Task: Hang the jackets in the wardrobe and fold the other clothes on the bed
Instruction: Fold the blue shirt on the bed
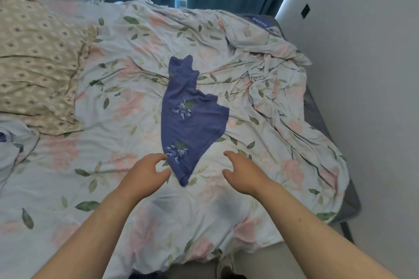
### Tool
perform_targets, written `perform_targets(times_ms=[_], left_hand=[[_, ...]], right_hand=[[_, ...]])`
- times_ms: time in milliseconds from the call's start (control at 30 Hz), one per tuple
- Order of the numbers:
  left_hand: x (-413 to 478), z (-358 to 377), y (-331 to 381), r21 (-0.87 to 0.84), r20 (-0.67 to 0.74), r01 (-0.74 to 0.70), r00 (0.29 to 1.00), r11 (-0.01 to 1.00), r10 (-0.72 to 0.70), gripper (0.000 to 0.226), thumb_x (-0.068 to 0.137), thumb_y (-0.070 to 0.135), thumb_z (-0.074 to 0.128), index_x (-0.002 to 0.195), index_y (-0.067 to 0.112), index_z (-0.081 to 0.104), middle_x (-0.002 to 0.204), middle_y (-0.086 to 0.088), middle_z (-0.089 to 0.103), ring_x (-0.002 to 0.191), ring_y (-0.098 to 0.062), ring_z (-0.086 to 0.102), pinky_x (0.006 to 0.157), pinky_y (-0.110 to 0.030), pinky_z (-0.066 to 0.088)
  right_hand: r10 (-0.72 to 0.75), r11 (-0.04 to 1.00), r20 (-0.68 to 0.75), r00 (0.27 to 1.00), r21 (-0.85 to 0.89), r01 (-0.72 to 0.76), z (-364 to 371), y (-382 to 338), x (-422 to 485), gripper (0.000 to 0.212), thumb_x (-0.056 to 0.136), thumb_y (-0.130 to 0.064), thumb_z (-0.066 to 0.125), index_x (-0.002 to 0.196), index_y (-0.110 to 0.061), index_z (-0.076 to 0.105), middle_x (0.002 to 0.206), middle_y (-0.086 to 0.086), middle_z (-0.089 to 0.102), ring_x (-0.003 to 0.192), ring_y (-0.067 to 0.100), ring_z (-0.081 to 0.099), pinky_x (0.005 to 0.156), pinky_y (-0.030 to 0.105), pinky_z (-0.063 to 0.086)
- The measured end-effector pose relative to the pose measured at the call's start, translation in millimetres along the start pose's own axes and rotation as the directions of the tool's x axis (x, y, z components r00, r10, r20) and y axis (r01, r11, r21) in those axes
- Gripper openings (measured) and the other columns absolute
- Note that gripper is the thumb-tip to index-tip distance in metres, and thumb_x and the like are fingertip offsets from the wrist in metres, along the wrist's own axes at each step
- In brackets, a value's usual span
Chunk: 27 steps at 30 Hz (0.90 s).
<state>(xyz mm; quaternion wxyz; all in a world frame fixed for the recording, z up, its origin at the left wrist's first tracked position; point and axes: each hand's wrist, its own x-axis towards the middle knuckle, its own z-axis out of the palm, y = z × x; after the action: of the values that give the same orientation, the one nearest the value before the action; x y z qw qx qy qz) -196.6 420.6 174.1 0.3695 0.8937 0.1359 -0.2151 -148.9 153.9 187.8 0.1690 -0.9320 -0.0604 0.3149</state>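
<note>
At the near edge of the bed, the left hand (147,171) and the right hand (243,172) reach in with fingers loosely curled, holding nothing. Between them lies the narrow end of the blue garment (192,120), rumpled on the flowered sheet (113,188), so its folding looks barely begun. Further left, beside the pillow (38,63), more cloth (9,142) is cut off. No jacket or wardrobe shows.

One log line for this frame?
blue garment: on bed | left hand: open, near hem | right hand: open, near hem | held: nothing
</note>
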Motion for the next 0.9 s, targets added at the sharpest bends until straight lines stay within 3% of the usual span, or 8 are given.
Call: perform_targets(times_ms=[167,300,433,533,633,767,833,900], left_hand=[[63.5,75.1,4.6,-0.099,-0.037,0.088,0.995,0.991,-0.092,0.034,0.086,0.027,0.063,0.12,0.027,0.061,0.118,0.007,0.058,0.098,-0.013,0.059,0.074,-0.023,0.04],[122.5,147.7,-16.6,-0.325,-0.068,0.24,0.959,0.915,-0.275,0.017,0.085,0.017,0.067,0.099,0.025,0.061,0.1,0.007,0.059,0.079,0.003,0.059,0.062,-0.012,0.041],[181.7,199.4,-55.4,-0.588,-0.095,0.385,0.841,0.712,-0.533,0.024,0.083,0.002,0.067,0.072,0.02,0.055,0.073,0.001,0.059,0.064,-0.015,0.054,0.057,-0.023,0.043],[206.3,231.4,-89.4,-0.613,-0.129,0.425,0.778,0.666,-0.615,0.008,0.078,0.002,0.069,0.08,0.007,0.063,0.072,-0.012,0.068,0.065,-0.026,0.062,0.061,-0.031,0.046],[217.6,262.0,-113.0,-0.606,-0.197,0.422,0.742,0.675,-0.641,0.019,0.072,0.008,0.077,0.084,0.003,0.063,0.071,-0.012,0.068,0.063,-0.026,0.064,0.053,-0.03,0.044],[219.4,285.0,-126.1,-0.69,-0.269,0.341,0.698,0.638,-0.664,0.025,0.059,0.013,0.08,0.077,0.01,0.064,0.059,-0.002,0.069,0.054,-0.018,0.064,0.046,-0.027,0.045],[218.3,287.6,-132.4,-0.722,-0.196,0.354,0.718,0.594,-0.667,0.035,0.049,0.024,0.073,0.082,0.013,0.068,0.07,-0.002,0.072,0.067,-0.023,0.067,0.058,-0.033,0.051],[213.7,287.6,-139.5,-0.777,-0.089,0.368,0.739,0.51,-0.668,0.035,0.051,0.023,0.076,0.084,0.011,0.072,0.077,-0.008,0.075,0.076,-0.029,0.069,0.075,-0.042,0.055]], right_hand=[[-0.053,0.999,0.015,0.998,0.012,0.053,22.6,53.5,102.1,0.061,0.098,-0.034,0.049,0.154,-0.021,0.027,0.156,0.003,0.036,0.14,0.022,0.038,0.108,0.032,0.033],[-0.068,0.996,0.046,0.997,0.063,0.065,65.4,101.9,178.7,0.062,0.098,-0.036,0.05,0.154,-0.023,0.027,0.158,0.0,0.032,0.142,0.019,0.034,0.111,0.029,0.029],[-0.142,0.985,-0.01,0.99,0.096,0.143,100.2,141.3,257.2,0.055,0.095,-0.028,0.054,0.147,-0.021,0.038,0.15,-0.001,0.039,0.137,0.017,0.038,0.106,0.024,0.03],[-0.253,0.965,-0.127,0.959,0.039,0.259,113.6,160.9,311.9,0.04,0.092,-0.017,0.057,0.131,-0.014,0.051,0.133,0.002,0.048,0.123,0.021,0.046,0.1,0.025,0.037],[-0.316,0.949,-0.199,0.928,-0.05,0.312,116.1,169.0,371.9,0.022,0.094,-0.018,0.056,0.113,-0.007,0.056,0.121,0.005,0.048,0.111,0.025,0.049,0.095,0.034,0.041],[-0.159,0.985,-0.317,0.935,0.017,0.173,96.4,164.4,449.6,0.049,0.098,-0.029,0.051,0.141,-0.008,0.041,0.154,0.011,0.029,0.137,0.03,0.037,0.108,0.035,0.033],[-0.027,0.985,-0.307,0.951,0.153,0.077,84.0,158.6,474.6,0.072,0.097,-0.034,0.055,0.155,-0.013,0.018,0.16,0.011,0.022,0.141,0.031,0.034,0.112,0.037,0.031],[0.044,0.99,-0.274,0.961,0.138,-0.006,77.3,157.0,486.1,0.066,0.095,-0.034,0.058,0.15,-0.012,0.03,0.149,0.015,0.041,0.128,0.034,0.048,0.099,0.036,0.041]])
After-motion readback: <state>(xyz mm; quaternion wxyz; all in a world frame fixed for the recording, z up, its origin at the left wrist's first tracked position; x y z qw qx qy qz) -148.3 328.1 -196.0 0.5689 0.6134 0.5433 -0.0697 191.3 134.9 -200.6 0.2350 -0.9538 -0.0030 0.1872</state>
